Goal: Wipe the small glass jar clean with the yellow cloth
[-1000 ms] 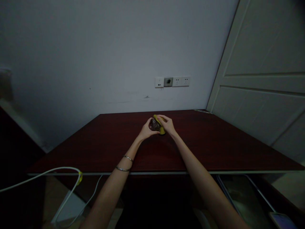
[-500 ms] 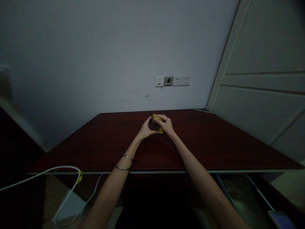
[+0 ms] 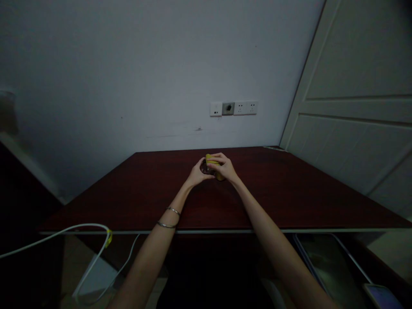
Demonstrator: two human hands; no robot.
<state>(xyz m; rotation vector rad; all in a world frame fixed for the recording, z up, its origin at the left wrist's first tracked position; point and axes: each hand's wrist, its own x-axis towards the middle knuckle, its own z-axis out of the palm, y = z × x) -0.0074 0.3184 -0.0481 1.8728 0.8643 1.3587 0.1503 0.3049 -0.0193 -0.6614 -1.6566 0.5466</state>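
Note:
My left hand (image 3: 195, 174) curves around a clear, round container (image 3: 206, 168), thumb below and fingers on its far left side. The dark red tabletop shows through its wall. My right hand (image 3: 226, 168) is closed over a yellow piece (image 3: 219, 176) pressed against the right side of that container. Parts of the yellow piece show above and below my right fingers. Whether it is a lid or a separate pad, I cannot tell. Both hands are held close together over the middle of the dark red table (image 3: 180, 206).
Wall sockets (image 3: 240, 108) sit above the table's back edge. A panelled door (image 3: 347, 111) stands at the right. A white cable (image 3: 80, 225) loops over the front left edge. Below the front right edge lies a phone (image 3: 383, 296), beside a dark flat panel (image 3: 328, 262).
My right fingers have shifted slightly up and left over the yellow piece, and its top edge sits a little further left. My left hand keeps its hold on the container.

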